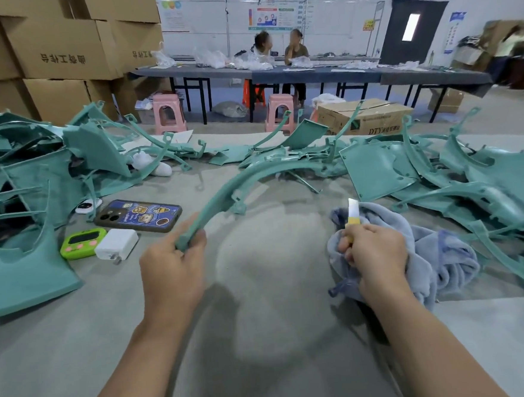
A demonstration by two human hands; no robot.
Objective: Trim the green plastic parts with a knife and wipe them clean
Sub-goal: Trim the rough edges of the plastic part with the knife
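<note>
The left hand (172, 266) has its fingers curled tight round the near end of one long green strip (244, 181) at mid-frame. The strip's long axis climbs from that fist up and to the right in a smooth arch with small tabs along its inner edge. The right hand (377, 252) clenches a knife (352, 211) by its yellow handle, the short pale blade pointing straight up, with a fleecy blue cloth (438, 248) bunched in the same grip. Two heaps of matte green mouldings lie on the grey felt-like tabletop (262, 306), the left pile (21, 190) and the right pile (476, 180). At centre left sit one stickered phone (138, 215), one lime timer (82, 243) and one boxy white charger (116, 244).
</note>
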